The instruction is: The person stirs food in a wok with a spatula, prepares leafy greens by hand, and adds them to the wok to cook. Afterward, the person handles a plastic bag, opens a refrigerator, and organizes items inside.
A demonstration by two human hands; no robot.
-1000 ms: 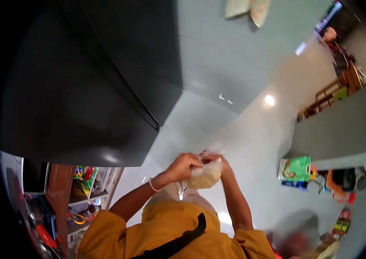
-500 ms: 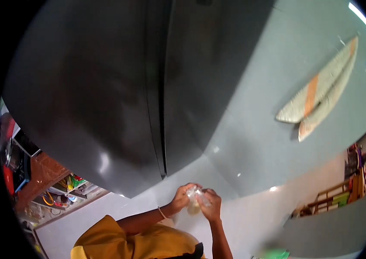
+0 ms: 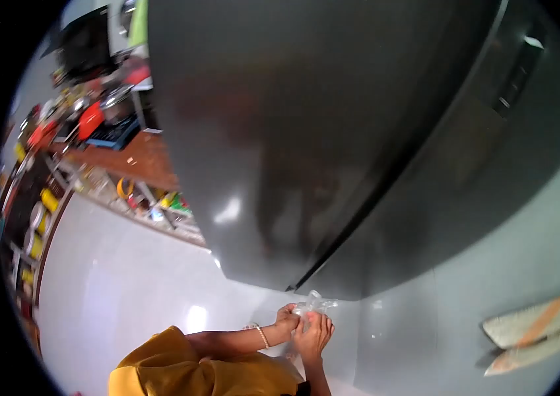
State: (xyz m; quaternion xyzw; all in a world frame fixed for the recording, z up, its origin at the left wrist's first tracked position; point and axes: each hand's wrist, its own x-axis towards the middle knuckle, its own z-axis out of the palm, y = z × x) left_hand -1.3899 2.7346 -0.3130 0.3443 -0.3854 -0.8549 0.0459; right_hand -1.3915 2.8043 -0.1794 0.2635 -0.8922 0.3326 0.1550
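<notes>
A clear plastic bag is gathered between my two hands, low in the middle of the view. My left hand, with a beaded bracelet on its wrist, pinches the bag's left side. Against its right side are the bent fingers of my right hand, gripping the plastic. My hands nearly touch each other and hide the lower part of the bag. The bag is just in front of the bottom edge of a large dark refrigerator.
At the left, a brown counter carries a pot and a blue-edged stove. Below it, shelves hold colourful packets and yellow items. Long pale pieces with an orange band are at the lower right. Pale floor lies around me.
The view has swung left, bringing the refrigerator to the middle and the counter into sight. My hands have come together, and the bag's top is now bunched between them.
</notes>
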